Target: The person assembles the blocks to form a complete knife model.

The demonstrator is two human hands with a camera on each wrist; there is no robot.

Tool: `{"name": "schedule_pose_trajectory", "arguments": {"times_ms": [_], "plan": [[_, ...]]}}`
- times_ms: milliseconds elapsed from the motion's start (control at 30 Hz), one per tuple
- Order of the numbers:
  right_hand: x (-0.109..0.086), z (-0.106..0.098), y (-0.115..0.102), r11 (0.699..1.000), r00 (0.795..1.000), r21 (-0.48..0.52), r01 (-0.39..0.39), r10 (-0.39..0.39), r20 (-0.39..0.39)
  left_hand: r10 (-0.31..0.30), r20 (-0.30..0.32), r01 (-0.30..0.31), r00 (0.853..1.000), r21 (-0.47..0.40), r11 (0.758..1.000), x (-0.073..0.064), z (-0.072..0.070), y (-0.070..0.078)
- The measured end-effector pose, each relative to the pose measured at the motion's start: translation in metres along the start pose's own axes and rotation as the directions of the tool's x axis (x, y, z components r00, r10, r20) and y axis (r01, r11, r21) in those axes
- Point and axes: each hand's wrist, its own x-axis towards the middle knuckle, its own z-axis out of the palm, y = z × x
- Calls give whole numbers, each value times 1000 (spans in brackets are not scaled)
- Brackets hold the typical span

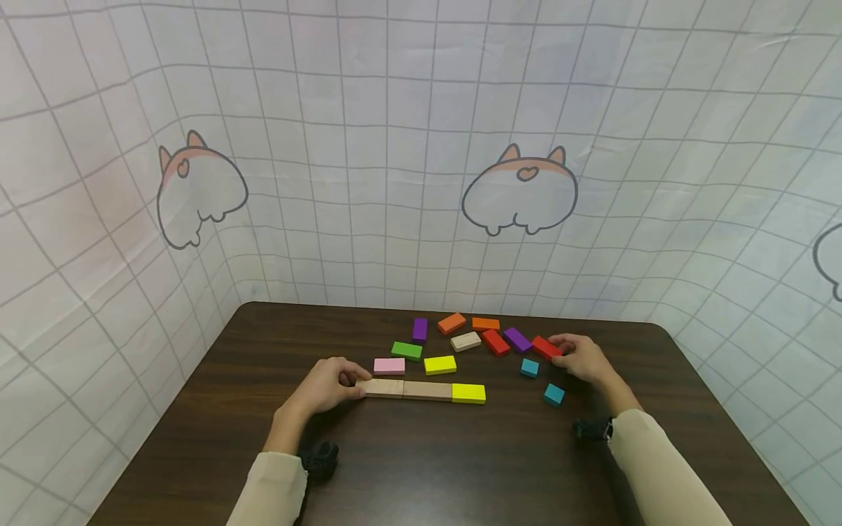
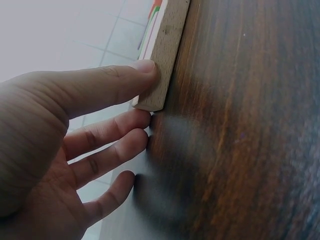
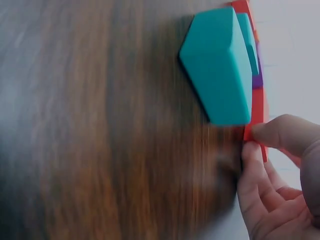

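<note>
Two plain wooden blocks, a left one (image 1: 384,389) and a middle one (image 1: 427,391), lie end to end with a yellow block (image 1: 469,394), forming a row on the table. My left hand (image 1: 329,386) pinches the left end of this row. In the left wrist view the thumb (image 2: 110,87) presses the near side of the wooden block (image 2: 167,50); the index finger is mostly hidden. At the right, my right hand (image 1: 583,358) pinches the near right end of a red block (image 1: 544,347) between thumb and fingers. A teal block (image 3: 217,70) stands close by in the right wrist view.
Behind the row lie a pink block (image 1: 389,367), a green block (image 1: 406,351), another yellow block (image 1: 440,365) and several purple, orange, red and pale ones. Two small teal blocks, one nearer (image 1: 554,395) and one farther (image 1: 529,368), sit left of my right hand. A gridded curtain (image 1: 368,219) surrounds the dark table (image 1: 460,467).
</note>
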Motion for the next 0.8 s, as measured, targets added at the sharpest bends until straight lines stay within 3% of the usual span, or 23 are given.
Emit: {"name": "schedule_pose_trajectory", "arguments": {"times_ms": [400, 567, 800], "plan": [[-12, -18, 4, 993, 996, 79, 83, -86, 34, -5, -6, 5, 1000, -5, 1000, 1, 1, 0], [-20, -25, -4, 984, 988, 99, 146, -151, 39, -3, -4, 3, 1000, -1, 1000, 2, 1, 0], [-36, -23, -23, 978, 975, 95, 184, -194, 111, 10, -3, -10, 1000, 0, 1000, 1, 0, 1]]}}
